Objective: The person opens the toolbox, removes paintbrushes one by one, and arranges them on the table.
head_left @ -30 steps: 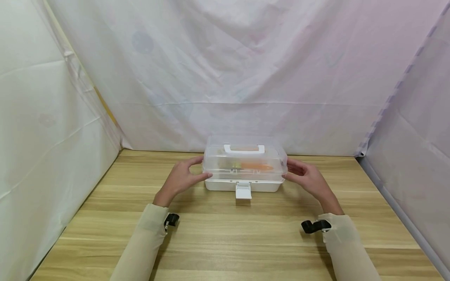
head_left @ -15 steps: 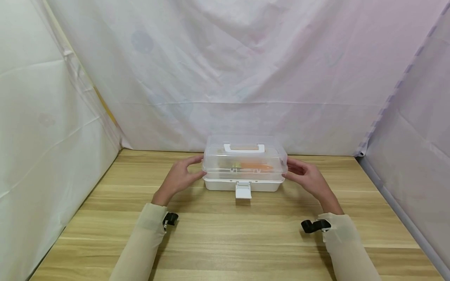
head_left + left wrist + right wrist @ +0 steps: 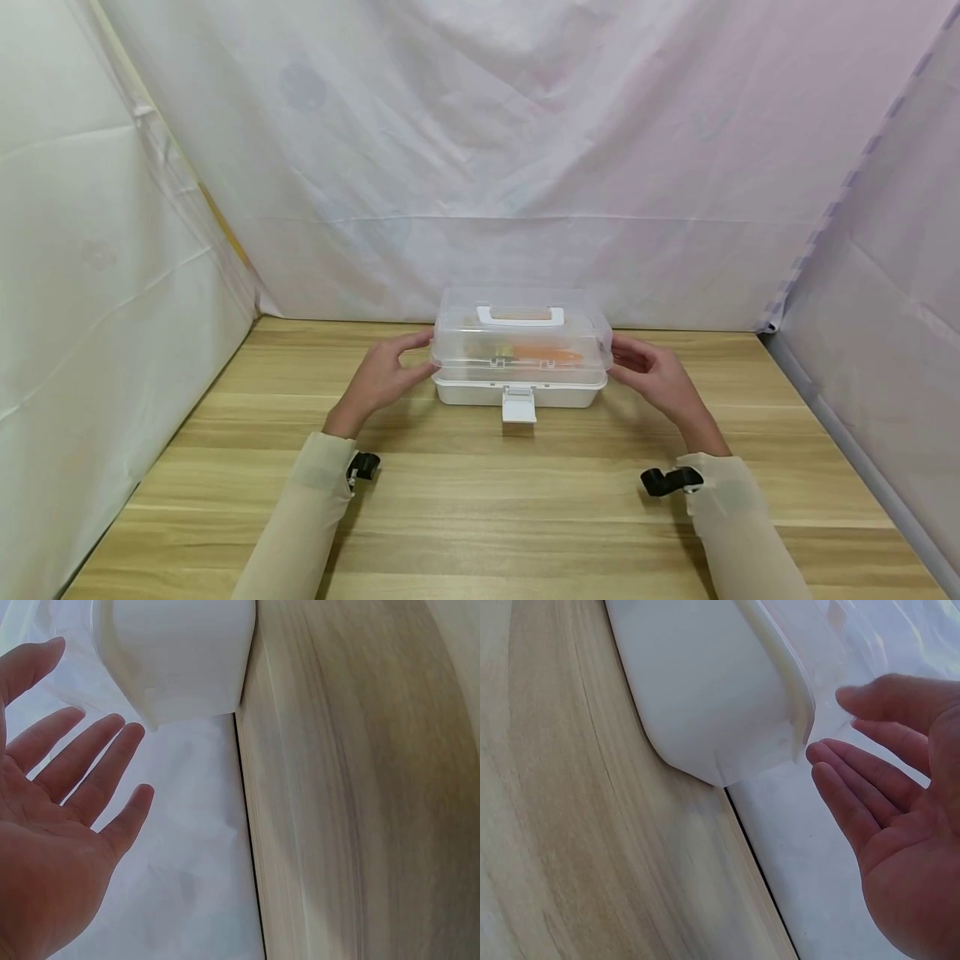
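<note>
A storage box with a white base (image 3: 465, 393) and a clear lid (image 3: 457, 325) stands at the back of the table. Its white carry handle (image 3: 521, 317) lies folded on top, and the front latch (image 3: 519, 406) sticks out unfastened. Through the plastic shows an orange-handled brush (image 3: 547, 354). My left hand (image 3: 378, 379) is at the box's left end, thumb and fingers spread, tips right at the lid. At the opposite end my right hand (image 3: 660, 383) mirrors it, fingers fairly straight beside the lid's edge. Both wrist views show the palms (image 3: 45, 847) empty.
White cloth (image 3: 480, 167) hangs directly behind the box, with more cloth on both sides. The wooden table (image 3: 510, 517) spreads out in front, between the two sleeved forearms. A black wrist mount (image 3: 671, 481) protrudes inward from the right cuff.
My left thumb has drawn back from the front of the lid to its left side. The right hand and the box have hardly moved.
</note>
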A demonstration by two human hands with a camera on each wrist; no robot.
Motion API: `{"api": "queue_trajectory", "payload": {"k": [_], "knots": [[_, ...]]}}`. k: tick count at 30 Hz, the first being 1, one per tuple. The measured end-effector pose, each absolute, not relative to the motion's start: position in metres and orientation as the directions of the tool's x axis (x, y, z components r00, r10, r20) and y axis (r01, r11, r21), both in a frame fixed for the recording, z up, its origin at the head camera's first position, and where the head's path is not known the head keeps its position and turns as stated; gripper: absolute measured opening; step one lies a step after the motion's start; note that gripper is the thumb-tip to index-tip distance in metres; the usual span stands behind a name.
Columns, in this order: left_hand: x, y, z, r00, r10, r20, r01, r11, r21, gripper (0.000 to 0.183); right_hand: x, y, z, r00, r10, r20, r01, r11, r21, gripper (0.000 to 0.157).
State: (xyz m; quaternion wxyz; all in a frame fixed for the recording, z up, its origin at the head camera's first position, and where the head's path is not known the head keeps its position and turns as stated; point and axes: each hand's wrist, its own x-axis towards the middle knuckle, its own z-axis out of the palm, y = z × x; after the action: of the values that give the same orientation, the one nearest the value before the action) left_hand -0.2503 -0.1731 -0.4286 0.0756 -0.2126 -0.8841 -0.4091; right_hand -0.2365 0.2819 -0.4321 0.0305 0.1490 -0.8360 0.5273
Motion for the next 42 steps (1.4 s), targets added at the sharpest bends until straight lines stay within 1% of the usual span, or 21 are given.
{"api": "queue_trajectory", "payload": {"k": [4,8,17,25,33,38,42], "knots": [[-0.251,-0.173,-0.429,-0.897,0.315,0.31,0.44,0.566,0.698,0.056,-0.241,0.28,-0.437,-0.947,-0.192,0.257,-0.314,0.402,-0.86,0.048],[-0.251,-0.174,-0.43,-0.896,0.315,0.312,0.441,0.564,0.698,0.056,-0.243,0.279,-0.44,-0.946,-0.165,0.279,-0.323,0.404,-0.856,0.044],[-0.251,-0.175,-0.431,-0.902,0.309,0.303,0.43,0.563,0.706,0.057,-0.244,0.275,-0.441,-0.948,-0.116,0.296,-0.317,0.41,-0.856,0.045],[-0.252,-0.175,-0.431,-0.906,0.304,0.295,0.42,0.564,0.711,0.058,-0.246,0.272,-0.443,-0.94,-0.087,0.329,-0.335,0.41,-0.848,0.04],[-0.251,-0.176,-0.43,-0.905,0.309,0.292,0.421,0.56,0.714,0.056,-0.246,0.272,-0.445,-0.935,-0.078,0.345,-0.344,0.428,-0.836,0.037],[-0.252,-0.176,-0.43,-0.903,0.313,0.295,0.426,0.557,0.713,0.052,-0.246,0.272,-0.446,-0.929,-0.085,0.361,-0.36,0.438,-0.824,0.037],[-0.253,-0.174,-0.43,-0.898,0.301,0.321,0.44,0.574,0.69,0.048,-0.246,0.272,-0.445,-0.928,-0.089,0.363,-0.364,0.439,-0.822,0.037]]}}
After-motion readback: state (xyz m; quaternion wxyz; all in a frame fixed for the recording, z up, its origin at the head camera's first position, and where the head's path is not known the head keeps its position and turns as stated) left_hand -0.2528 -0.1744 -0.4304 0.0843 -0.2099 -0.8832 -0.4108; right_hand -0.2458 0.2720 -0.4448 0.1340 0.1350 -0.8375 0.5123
